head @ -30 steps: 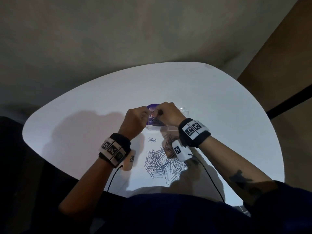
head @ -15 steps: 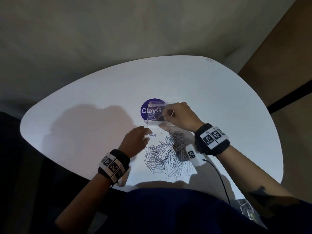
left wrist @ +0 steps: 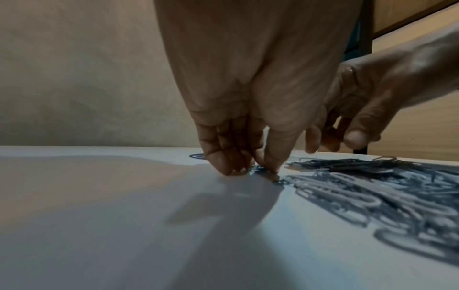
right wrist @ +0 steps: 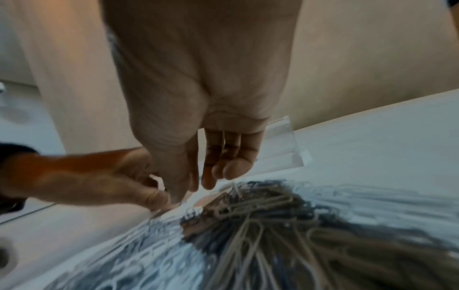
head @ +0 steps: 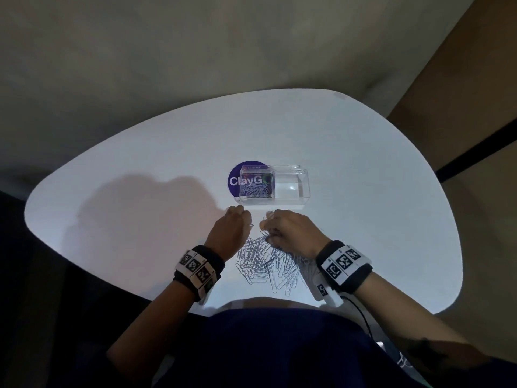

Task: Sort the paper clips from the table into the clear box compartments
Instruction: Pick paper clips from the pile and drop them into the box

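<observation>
A clear two-compartment box (head: 291, 203) stands on the white table (head: 140, 219). Its left compartment holds several paper clips (head: 256, 190); the right one looks bare. A pile of silver paper clips (head: 265, 264) lies between my wrists, nearer than the box. My left hand (head: 246, 221) is at the pile's far left edge. In the left wrist view its thumb and fingertips (left wrist: 272, 168) pinch a small clip (left wrist: 258, 168) that lies on the table. My right hand (head: 265, 222) hovers over the pile's far end with its fingers (right wrist: 208, 182) pointing down and apart. I see nothing held in it.
A round purple sticker (head: 234, 180) lies under the box's left end. The table's near edge (head: 179, 301) runs just in front of my torso. A cable (head: 361, 312) trails from the right wrist. Bare tabletop lies to the left and right.
Both hands have come back from the box to the pile's far edge. The right hand has let go of the box, which now stands uncovered. The left hand has closed on a single clip.
</observation>
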Tool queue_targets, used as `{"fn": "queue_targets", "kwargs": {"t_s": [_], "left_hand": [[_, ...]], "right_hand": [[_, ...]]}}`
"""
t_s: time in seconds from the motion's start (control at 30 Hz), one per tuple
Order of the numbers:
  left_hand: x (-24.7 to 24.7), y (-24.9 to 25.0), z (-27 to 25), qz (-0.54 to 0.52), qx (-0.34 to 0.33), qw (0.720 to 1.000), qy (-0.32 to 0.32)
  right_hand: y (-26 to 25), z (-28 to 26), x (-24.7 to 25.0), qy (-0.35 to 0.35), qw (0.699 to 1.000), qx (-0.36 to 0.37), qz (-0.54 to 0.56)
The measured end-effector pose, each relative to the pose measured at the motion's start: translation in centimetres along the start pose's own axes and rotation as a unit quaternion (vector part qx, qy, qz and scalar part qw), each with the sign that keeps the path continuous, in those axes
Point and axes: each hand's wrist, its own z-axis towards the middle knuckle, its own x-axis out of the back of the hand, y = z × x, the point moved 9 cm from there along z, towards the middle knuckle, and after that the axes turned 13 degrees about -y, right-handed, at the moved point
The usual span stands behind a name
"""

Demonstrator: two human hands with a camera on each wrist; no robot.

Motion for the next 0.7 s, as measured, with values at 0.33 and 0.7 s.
{"fn": "queue_targets", "kwargs": {"t_s": [0.33,0.7], "left_hand": [[0.2,-1.0,-1.4,-0.035,0.004,0.999,-0.006],[0.4,-2.2,-1.5,-0.08,0.015,0.997,0.014]], "right_hand": [[-0.7,1.9,-1.1,0.016,1.0,0.018,-0.004],[2.6,0.9,0.7,0.081,0.975,-0.012,0.209]]}}
